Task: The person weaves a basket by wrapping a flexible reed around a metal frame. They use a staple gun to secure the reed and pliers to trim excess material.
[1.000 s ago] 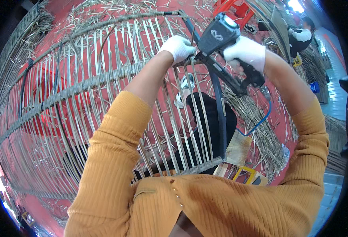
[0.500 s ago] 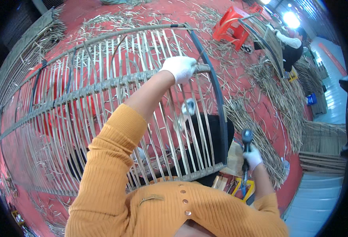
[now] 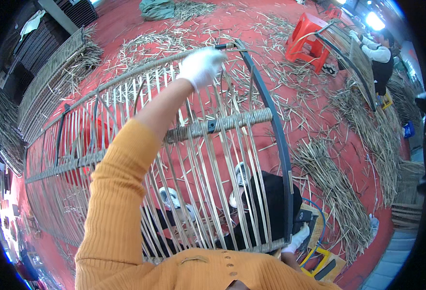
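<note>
Narrow gaps between frame slats (image 3: 208,164)

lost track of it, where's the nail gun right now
In the head view the nail gun is low on the right, beside the frame's dark edge bar, just above the right hand and by the blue hose.

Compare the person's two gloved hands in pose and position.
The left hand is raised on an outstretched arm, gripping the top rim of the woven frame; the right hand hangs low beside the frame's dark edge bar, near its bottom corner. Both wear white gloves.
</note>
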